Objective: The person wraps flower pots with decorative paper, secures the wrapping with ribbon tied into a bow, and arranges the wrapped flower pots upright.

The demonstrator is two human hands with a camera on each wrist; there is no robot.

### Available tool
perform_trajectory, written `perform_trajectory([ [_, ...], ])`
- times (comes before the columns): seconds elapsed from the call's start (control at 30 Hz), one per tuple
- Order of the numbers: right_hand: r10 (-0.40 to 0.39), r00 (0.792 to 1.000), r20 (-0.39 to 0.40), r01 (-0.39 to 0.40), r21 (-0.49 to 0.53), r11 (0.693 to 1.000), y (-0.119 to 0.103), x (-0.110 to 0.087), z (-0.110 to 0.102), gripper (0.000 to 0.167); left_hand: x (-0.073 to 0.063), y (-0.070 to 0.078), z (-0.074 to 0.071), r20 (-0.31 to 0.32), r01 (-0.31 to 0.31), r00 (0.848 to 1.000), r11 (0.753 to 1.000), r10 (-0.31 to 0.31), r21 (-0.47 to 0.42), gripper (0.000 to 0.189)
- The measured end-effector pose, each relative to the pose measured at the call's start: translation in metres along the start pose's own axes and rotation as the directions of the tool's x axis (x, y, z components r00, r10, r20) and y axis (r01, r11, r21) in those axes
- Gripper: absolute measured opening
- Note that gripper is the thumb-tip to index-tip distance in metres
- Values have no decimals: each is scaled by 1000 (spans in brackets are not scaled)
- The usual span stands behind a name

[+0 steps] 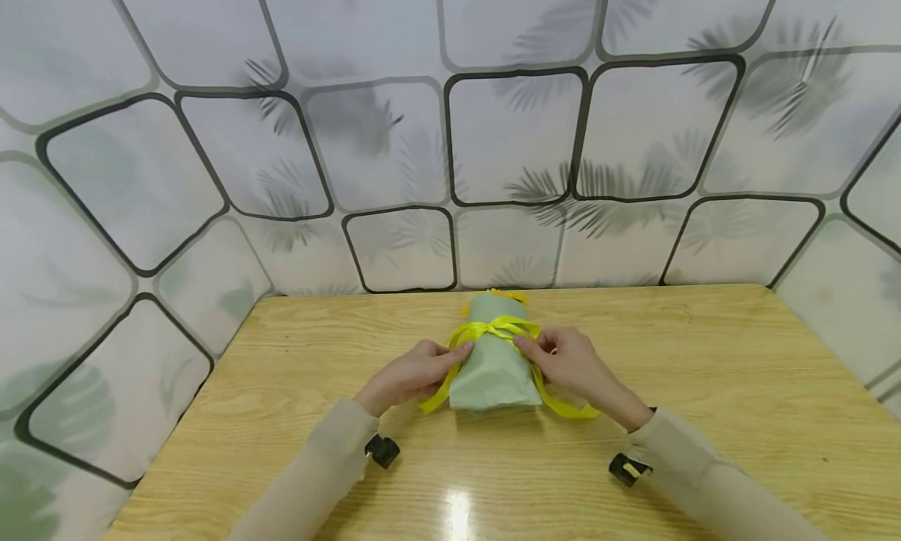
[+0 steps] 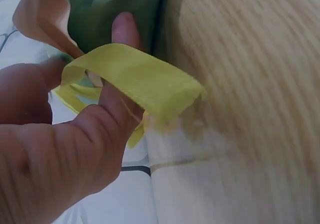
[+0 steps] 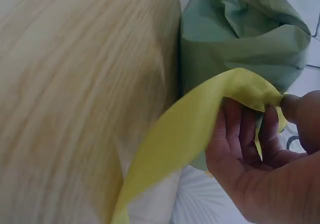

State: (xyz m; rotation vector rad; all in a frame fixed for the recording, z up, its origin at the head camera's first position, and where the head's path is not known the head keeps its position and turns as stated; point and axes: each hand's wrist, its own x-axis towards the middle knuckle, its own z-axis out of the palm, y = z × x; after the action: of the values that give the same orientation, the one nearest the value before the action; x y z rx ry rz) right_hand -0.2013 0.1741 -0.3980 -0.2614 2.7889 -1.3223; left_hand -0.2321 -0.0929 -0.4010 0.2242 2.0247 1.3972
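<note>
A bouquet in pale green wrapping paper [image 1: 493, 377] lies on the table, its yellow flower tips [image 1: 519, 296] peeking out at the far end. Around its middle a yellow ribbon [image 1: 490, 328] is tied in a bow, with tails trailing to both sides. On the left of the bow, my left hand [image 1: 411, 369] holds the ribbon, and a strip [image 2: 132, 76] drapes over one finger in the left wrist view. My right hand [image 1: 573, 361] pinches the ribbon at the right; in the right wrist view a long tail [image 3: 175, 129] hangs from thumb and fingertips.
The wooden table [image 1: 296, 345] runs back to a patterned cloth wall [image 1: 514, 142] with dark rounded outlines and leaf prints. Small black devices [image 1: 382, 451] are worn at both wrists. A bright light reflection shows on the table's near side.
</note>
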Motion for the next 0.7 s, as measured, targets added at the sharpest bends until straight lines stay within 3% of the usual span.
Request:
perform_trajectory([
  [0.13,101,991,87,-107,67,992,2,2,-4,43,4,0,1,10,43,999,999,-42,-13,50],
  [0.3,196,951,239,-242,178,954,7,4,-13,52,6,1,0,45,57,998,995,-54,-77,44],
  [0.4,197,926,322,-274,214,938,13,5,-15,66,8,2,2,50,68,997,992,-63,-102,43],
  [0.5,181,907,381,-288,246,925,17,6,-17,70,10,3,5,52,80,996,988,-74,-132,41],
  [0.63,173,896,409,-305,285,909,19,8,-19,63,12,2,5,51,66,997,986,-59,-153,38],
  [0.7,164,901,400,-297,296,908,19,8,-20,62,12,3,4,31,43,999,989,-39,-142,38],
])
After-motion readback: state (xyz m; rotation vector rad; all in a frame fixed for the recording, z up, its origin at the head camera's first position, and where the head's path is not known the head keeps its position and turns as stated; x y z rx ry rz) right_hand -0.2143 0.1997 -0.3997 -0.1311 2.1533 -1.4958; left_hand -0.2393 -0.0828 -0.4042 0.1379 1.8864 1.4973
